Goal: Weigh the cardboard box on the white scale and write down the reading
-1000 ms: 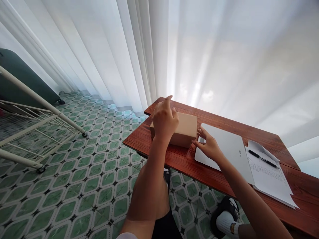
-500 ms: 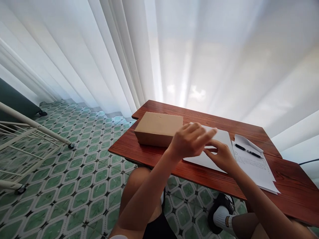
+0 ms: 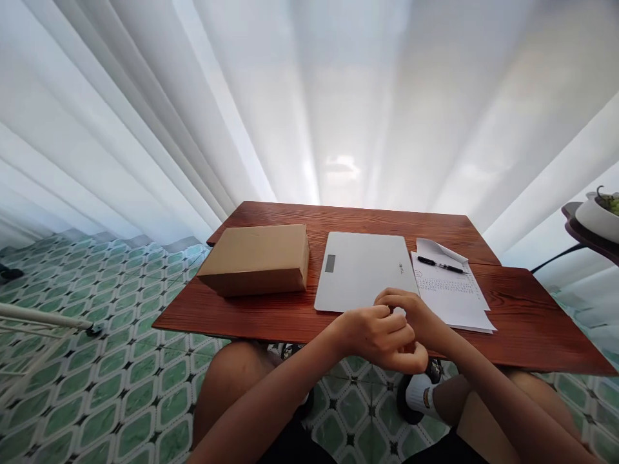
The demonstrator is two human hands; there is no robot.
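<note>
My left hand and my right hand meet over the table's front edge, with the left partly in front of the right. Both have curled fingers. Whether anything small is between them is hidden. Just beyond them lies a flat pale digital scale, with a small grey display on its left side and dark lettering on its right. A closed brown cardboard box sits to the left of the scale, untouched. Sheets of paper with writing are close to my right hand, and a black pen rests across them.
The reddish wooden table stands before a white curtain. At the far right a potted plant is on a dark stand. A white wire rack on castors stands on the green tiled floor at left.
My view has swung to the right. Both hands have drawn back from above the scale towards my body, uncovering most of it. The box, papers and pen lie as before.
</note>
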